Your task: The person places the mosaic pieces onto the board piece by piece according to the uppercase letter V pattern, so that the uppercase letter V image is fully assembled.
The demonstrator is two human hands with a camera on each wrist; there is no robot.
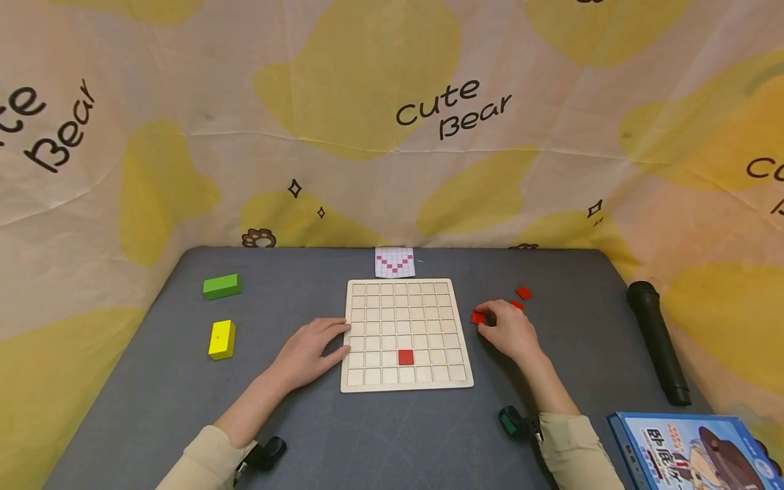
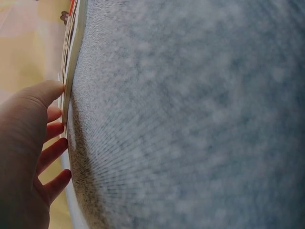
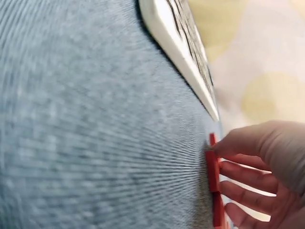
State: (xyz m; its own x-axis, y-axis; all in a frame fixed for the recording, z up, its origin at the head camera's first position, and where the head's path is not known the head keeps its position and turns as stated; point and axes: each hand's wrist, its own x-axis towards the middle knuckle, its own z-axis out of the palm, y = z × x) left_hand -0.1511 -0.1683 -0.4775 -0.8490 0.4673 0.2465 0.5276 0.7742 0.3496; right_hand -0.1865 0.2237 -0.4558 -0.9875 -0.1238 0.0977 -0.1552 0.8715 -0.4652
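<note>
A pale wooden grid board (image 1: 371, 344) lies on the grey table, with one red square tile (image 1: 406, 357) set in a lower cell. My left hand (image 1: 311, 350) rests against the board's left edge, fingers extended; the left wrist view shows the thumb and fingertips along the rim. Right of the board, my right hand (image 1: 510, 329) pinches a red tile (image 1: 478, 318) between thumb and index finger, low at the table. Another red tile (image 1: 517, 305) is partly hidden behind that hand, and a further red tile (image 1: 523, 292) lies just beyond it.
A pattern card (image 1: 395, 262) with pink squares in a V stands behind the board. Green block (image 1: 222, 286) and yellow block (image 1: 221, 339) sit at left. On the right are a black microphone (image 1: 658, 344) and a blue box (image 1: 692, 449). A printed cloth (image 1: 367, 102) hangs behind.
</note>
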